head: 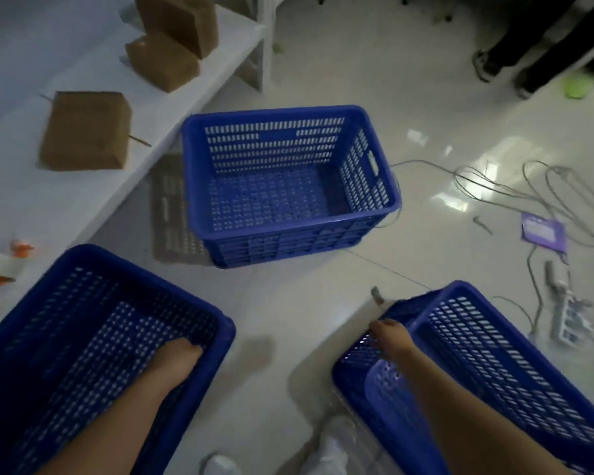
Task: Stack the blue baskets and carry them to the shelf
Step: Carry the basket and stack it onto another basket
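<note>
Three blue slotted plastic baskets are in view. One empty basket (pixel 288 186) stands on the floor ahead, beside the white shelf (pixel 83 186). My left hand (pixel 179 358) reaches inside the lower-left basket (pixel 93 337) and grips its right wall near the rim. My right hand (pixel 390 337) grips the near-left rim of the lower-right basket (pixel 477 365), which is tilted. Both held baskets are empty.
Brown cardboard boxes (pixel 86 132) lie on the low white shelf, with tape rolls (pixel 0 265) near its front. Loose cables (pixel 528 186), a purple booklet (pixel 542 234) and a power strip (pixel 570 320) lie on the floor at right. Another person's legs (pixel 528 46) stand at the top right.
</note>
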Tool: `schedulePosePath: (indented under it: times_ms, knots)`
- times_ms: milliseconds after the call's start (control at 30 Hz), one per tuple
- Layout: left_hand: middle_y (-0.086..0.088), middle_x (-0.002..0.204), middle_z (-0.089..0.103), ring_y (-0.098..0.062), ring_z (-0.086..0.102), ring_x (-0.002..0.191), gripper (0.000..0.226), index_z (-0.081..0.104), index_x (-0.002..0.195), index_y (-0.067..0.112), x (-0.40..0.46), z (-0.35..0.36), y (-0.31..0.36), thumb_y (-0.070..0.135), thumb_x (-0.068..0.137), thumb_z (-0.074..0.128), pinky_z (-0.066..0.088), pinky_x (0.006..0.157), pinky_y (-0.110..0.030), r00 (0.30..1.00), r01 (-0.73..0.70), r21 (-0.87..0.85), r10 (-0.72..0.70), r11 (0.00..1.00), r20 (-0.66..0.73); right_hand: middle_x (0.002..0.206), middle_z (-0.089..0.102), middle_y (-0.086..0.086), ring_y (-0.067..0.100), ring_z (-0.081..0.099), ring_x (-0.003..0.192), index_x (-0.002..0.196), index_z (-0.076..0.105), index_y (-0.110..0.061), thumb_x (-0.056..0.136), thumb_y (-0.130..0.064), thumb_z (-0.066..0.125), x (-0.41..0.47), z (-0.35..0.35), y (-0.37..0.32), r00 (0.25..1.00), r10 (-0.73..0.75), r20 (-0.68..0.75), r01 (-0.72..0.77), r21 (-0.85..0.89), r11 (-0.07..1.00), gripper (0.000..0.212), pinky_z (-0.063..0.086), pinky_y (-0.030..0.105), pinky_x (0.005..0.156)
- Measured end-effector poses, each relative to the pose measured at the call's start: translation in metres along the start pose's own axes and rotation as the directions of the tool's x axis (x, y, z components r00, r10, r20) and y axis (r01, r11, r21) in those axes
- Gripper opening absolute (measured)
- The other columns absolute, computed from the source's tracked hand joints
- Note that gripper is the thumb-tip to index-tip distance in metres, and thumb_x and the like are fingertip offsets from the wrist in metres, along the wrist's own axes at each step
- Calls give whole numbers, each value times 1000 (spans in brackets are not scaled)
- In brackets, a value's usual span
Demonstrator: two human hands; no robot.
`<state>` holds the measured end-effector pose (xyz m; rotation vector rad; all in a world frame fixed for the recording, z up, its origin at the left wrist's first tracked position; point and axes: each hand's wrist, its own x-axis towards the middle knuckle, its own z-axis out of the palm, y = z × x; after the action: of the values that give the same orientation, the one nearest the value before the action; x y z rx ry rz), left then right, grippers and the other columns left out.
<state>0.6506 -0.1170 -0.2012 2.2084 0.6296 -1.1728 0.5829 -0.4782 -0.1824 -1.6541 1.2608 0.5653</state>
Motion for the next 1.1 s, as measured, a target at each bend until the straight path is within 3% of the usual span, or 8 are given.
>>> schedulePosePath:
  times_ms: [100, 200, 333, 600, 700, 800, 933, 1100]
  knots:
    - [-15, 85, 61, -21, 53, 72, 29, 52, 72, 9, -7, 36, 39, 19, 97, 40, 44, 70, -30, 999, -28, 100, 24, 995, 39, 70, 46, 12, 23, 43, 60, 74, 46, -5, 94, -10, 41, 6, -45, 31, 997, 65, -29, -62, 111, 992, 21, 29, 25, 54]
    - [-23, 112, 62, -28, 57, 91, 33, 60, 109, -4, -16, 78, 84, 20, 98, 41, 48, 83, -32, 997, -41, 160, 29, 986, 76, 66, 41, 8, 19, 38, 55, 80, 44, -4, 97, -12, 41, 17, -90, 71, 990, 137, -40, -126, 202, 971, 19, 25, 24, 53]
    - [-24, 112, 64, -34, 61, 100, 26, 56, 83, 3, -33, 143, 151, 22, 96, 45, 50, 93, -39, 990, -115, 267, 87, 957, 114, 71, 47, 11, 21, 43, 59, 75, 47, -11, 96, -16, 45, 33, -163, 137, 973, 227, -36, -206, 304, 930, 21, 31, 31, 59]
    - [-17, 104, 60, -29, 54, 89, 27, 56, 104, 0, -63, 289, 260, 22, 95, 43, 42, 77, -32, 948, -319, 595, 252, 738, 195, 76, 44, 10, 24, 40, 68, 76, 46, -13, 97, -20, 44, 46, -299, 284, 904, 391, -173, -301, 394, 869, 22, 35, 44, 71]
    - [-20, 121, 59, -31, 55, 100, 36, 53, 121, 0, -67, 331, 267, 25, 97, 45, 44, 84, -36, 948, -313, 696, 253, 647, 191, 98, 55, 18, 34, 53, 82, 105, 53, -7, 97, -20, 45, 40, -315, 334, 851, 473, -227, -355, 416, 838, 17, 42, 49, 81]
    - [-23, 138, 50, -36, 53, 116, 48, 43, 136, -1, -67, 364, 270, 25, 96, 48, 44, 95, -43, 940, -332, 734, 270, 593, 208, 123, 55, 25, 41, 57, 99, 131, 47, 3, 93, -20, 51, 39, -319, 385, 767, 543, -343, -364, 465, 807, 45, 45, 50, 84]
    - [-26, 147, 39, -42, 45, 127, 61, 24, 147, -2, -60, 395, 276, 20, 96, 49, 39, 102, -45, 949, -307, 699, 267, 646, 169, 136, 44, 28, 46, 46, 121, 133, 43, 5, 73, -37, 60, 39, -322, 439, 599, 657, -457, -446, 491, 748, 75, 39, 52, 103]
    - [-19, 126, 59, -42, 59, 105, 53, 45, 136, 2, -31, 420, 282, 24, 90, 58, 49, 95, -51, 965, -258, 520, 194, 814, 176, 150, 33, 24, 44, 40, 131, 148, 16, -8, 76, -36, 63, 44, -323, 491, 586, 758, -288, -478, 632, 610, 91, 38, 53, 105]
